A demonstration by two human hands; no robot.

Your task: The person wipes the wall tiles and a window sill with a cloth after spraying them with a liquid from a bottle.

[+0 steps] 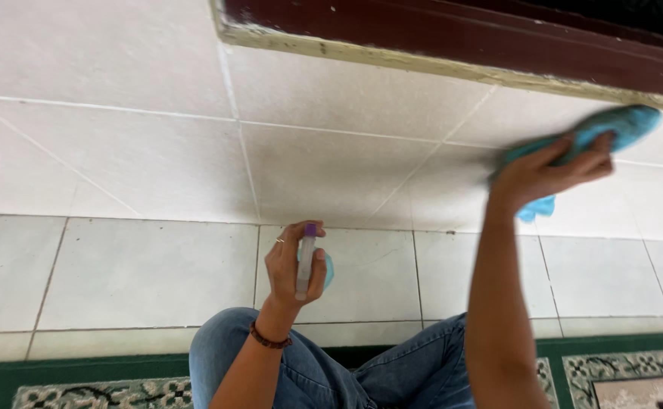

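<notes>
My right hand (547,176) presses a blue cloth (611,127) flat against the white tiled wall (331,151), just under a dark red frame (460,45). The cloth is blurred, and a corner of it hangs below my palm. My left hand (294,265) is raised in front of the lower row of tiles and grips a small spray bottle (306,261) with a purple top and a light blue body. A ring and a brown bead bracelet (269,339) are on that hand and wrist. My knees in blue jeans (392,371) are at the bottom.
The dark red frame has a chipped cream edge (422,64) running along the top right. A green patterned carpet (104,382) lies along the base of the wall. Grey grout lines cross the tiles.
</notes>
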